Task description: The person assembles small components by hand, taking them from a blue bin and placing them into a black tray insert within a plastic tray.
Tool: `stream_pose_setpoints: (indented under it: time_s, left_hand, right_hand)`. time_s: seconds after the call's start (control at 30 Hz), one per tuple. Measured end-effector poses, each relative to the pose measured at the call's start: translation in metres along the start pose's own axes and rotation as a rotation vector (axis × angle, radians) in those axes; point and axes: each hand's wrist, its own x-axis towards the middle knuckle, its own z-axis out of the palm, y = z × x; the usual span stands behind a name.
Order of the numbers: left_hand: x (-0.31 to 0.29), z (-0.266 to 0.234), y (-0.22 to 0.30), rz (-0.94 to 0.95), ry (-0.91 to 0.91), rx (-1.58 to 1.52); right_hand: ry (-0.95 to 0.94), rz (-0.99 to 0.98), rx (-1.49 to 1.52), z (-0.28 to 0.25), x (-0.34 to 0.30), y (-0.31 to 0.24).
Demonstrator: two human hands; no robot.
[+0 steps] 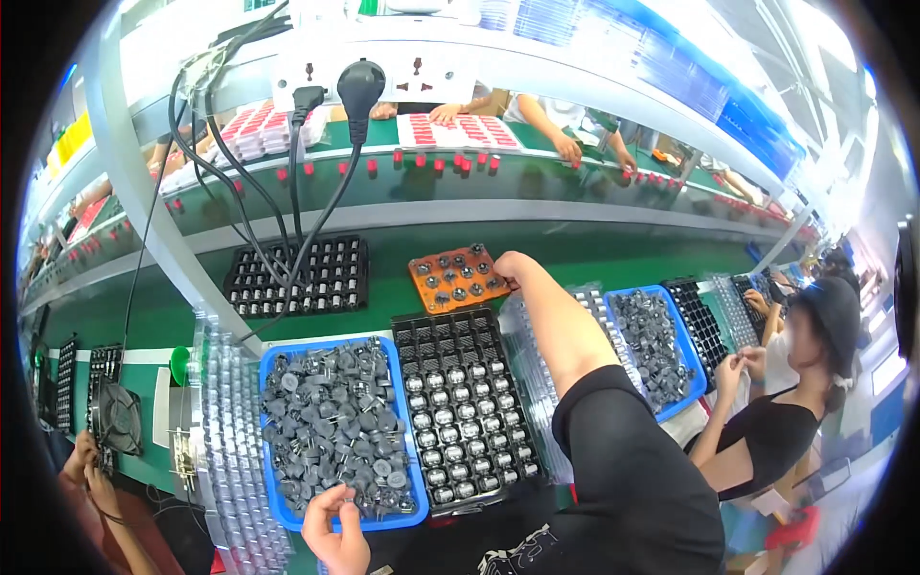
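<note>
My left hand (pixel 335 535) is at the near edge of a blue tray (pixel 410 436) heaped with small round grey parts (pixel 331 422) that have wire pins. Its thumb and fingers are curled together; whatever they pinch is too small to make out. With my right arm stretched forward, my right hand (pixel 510 270) touches the right edge of an orange plate (pixel 422 272) carrying rows of similar small parts. Its fingers are bent and partly hidden, so what they grip does not show. Between the arms lies a black compartment tray (pixel 426 335), its nearer pockets filled with shiny metal cylinders (pixel 460 431).
Another black tray (pixel 302 278) of cylinders sits at the back left, under hanging power cables (pixel 297 192). Clear plastic trays (pixel 235 460) are stacked on the left. A second blue tray (pixel 694 353) stands right. Co-workers sit at both sides (pixel 795 402); red caps (pixel 398 156) line the opposite bench.
</note>
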Motion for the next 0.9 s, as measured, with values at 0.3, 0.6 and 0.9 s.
stream_pose_setpoints:
  time_s: [0.3, 0.6, 0.9]
  left_hand:
    - [0.003, 0.011, 0.001, 0.078, 0.123, -0.065]
    - [-0.006, -0.004, 0.011, 0.142, 0.192, -0.043]
    - [0.031, 0.032, 0.049, 0.113, -0.076, -0.105]
  right_hand:
    - [-0.129, 0.171, 0.546, -0.004, -0.037, -0.053]
    - [-0.159, 0.002, 0.977, 0.002, -0.065, -0.07]
    - [-0.058, -0.185, 0.887, -0.061, -0.199, -0.055]
